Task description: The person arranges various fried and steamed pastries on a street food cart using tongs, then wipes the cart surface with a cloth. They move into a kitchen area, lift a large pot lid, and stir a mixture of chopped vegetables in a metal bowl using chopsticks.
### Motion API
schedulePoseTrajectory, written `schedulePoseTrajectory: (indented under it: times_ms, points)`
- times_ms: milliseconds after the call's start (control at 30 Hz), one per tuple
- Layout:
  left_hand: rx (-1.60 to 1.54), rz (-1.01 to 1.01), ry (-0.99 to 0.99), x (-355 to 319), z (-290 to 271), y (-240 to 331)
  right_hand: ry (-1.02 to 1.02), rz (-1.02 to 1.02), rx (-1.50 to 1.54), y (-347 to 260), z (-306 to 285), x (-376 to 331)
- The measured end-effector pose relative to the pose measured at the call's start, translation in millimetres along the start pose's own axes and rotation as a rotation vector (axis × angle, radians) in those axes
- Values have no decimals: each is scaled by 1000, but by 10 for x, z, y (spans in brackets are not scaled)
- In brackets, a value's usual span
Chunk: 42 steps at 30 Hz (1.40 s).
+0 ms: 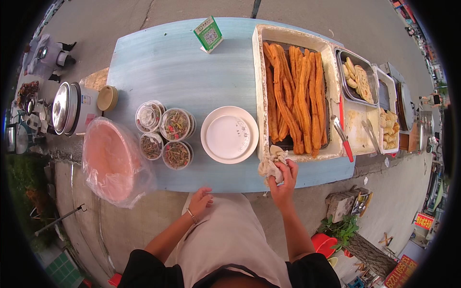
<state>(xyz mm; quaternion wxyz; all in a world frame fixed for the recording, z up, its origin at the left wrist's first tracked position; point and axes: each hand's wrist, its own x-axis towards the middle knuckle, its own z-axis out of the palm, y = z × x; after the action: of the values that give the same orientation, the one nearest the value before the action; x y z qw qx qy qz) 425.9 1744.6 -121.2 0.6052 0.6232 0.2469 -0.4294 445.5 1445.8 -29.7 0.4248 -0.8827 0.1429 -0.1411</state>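
My R grip (pixel 285 178) w/ beige cloth (pixel 270 167), at the near edge of the table (pixel 192 81).

R grip was closed on the cloth, thumb & fingers bent around it; the cloth was bunched, just at the near-left corner of the white foam box (pixel 260 96), whether pressed on its wall I could not tell. L grip (pixel 200 200) was half open, fingers loosely bent, w/ nothing that I could see in it, in front of my light apron (pixel 221 230). In the box lay long fried dough sticks (pixel 301 101), approx. side by side; red-handled tongs (pixel 342 137) lay at its right part. L of the box stood white plates (pixel 228 137), stacked; further L, round tubs w/ mixed food (pixel 175 124), then a pink basin (pixel 113 158) in clear plastic.
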Motion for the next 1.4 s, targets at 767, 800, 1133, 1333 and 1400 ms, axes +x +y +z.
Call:
schedulePoseTrajectory:
  times_ms: [767,800,1133,1333,1400]
  points:
    - [-564,-189,368,153,-1812,-460,-534,-492,-347,-617,4205,2836]
    - [-579,-193,361,137,-1859,-491,-592,-523,-360,-678,4148,2891]
    - [-656,-258,409,71,-2094,-664,-278,259,-841,370,3083,3806]
    - [-700,-244,437,107,-2129,-726,-101,246,-577,-460,3135,4381]
    - [-705,-246,452,136,-2164,-798,-38,343,-309,-547,3274,4682]
